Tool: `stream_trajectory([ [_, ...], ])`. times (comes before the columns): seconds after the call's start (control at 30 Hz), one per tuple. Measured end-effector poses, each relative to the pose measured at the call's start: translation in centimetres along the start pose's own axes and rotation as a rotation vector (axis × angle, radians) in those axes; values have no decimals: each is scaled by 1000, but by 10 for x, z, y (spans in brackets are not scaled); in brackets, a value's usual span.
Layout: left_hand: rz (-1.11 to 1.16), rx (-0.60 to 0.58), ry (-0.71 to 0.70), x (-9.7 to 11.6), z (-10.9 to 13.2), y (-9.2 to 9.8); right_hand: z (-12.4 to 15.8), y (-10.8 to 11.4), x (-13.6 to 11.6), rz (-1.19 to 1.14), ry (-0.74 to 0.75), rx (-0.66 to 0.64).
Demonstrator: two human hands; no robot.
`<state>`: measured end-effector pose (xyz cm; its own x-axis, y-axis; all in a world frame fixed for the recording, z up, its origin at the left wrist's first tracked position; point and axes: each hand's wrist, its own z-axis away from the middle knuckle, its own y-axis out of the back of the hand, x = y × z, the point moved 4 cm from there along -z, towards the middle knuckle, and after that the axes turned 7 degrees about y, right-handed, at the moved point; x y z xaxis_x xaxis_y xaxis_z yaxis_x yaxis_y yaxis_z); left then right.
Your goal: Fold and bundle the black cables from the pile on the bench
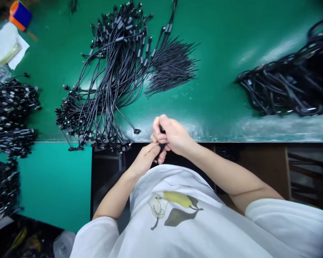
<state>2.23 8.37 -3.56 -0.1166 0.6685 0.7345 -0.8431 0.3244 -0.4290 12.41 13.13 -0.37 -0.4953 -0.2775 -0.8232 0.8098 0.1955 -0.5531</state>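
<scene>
2 bare hands met just past the near edge of the green tabletop (220,89), in front of the person's white shirt (193,233) with its pear print. The right hand (173,135) was curled shut, its grip closed around a short black cable (162,147), of which only small dark bits showed between the fingers. The left hand (145,157) came up from below and to the left, its fingertips pinching the lower end of the same cable, so both hands touched each other around it. What the cable's end looked like could not be told, since the fingers hid most of it.

On the tabletop, just beyond and to the left of the hands, lay a large bundle of black cables (110,82) with plugs on their ends, spreading toward the near edge. A fan of thin black wires (172,66) lay beside it on the right. Well apart at the far right sat a tangled heap of cables (290,86). Another pile of plugs and cables (10,114) ran along the left edge. At the far left corner were white paper (9,43) and an orange and blue object (20,15).
</scene>
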Motion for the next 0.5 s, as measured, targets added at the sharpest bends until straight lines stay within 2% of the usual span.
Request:
stream_trajectory([
  [0.07,-177,-67,6,1,-5,2,6,0,4,55,-10,-16],
  [0.13,-332,-80,14,1,-8,2,10,2,4,118,-31,-46],
  [0.2,-398,-32,17,2,-9,2,10,9,-2,212,-41,-130],
  [0.27,-332,40,19,4,-7,3,1,29,-20,389,62,-207],
  [0.3,-259,74,22,6,-7,4,-8,46,-33,536,153,-169],
  [0.33,-172,106,19,9,-7,5,-18,67,-47,725,249,-73],
  [0.4,-7,176,-8,16,-8,9,-41,113,-76,1178,365,263],
  [0.43,50,199,-22,19,-10,10,-54,133,-85,1397,335,374],
  [0.5,110,214,-34,25,-14,11,-77,162,-92,1716,185,418],
])
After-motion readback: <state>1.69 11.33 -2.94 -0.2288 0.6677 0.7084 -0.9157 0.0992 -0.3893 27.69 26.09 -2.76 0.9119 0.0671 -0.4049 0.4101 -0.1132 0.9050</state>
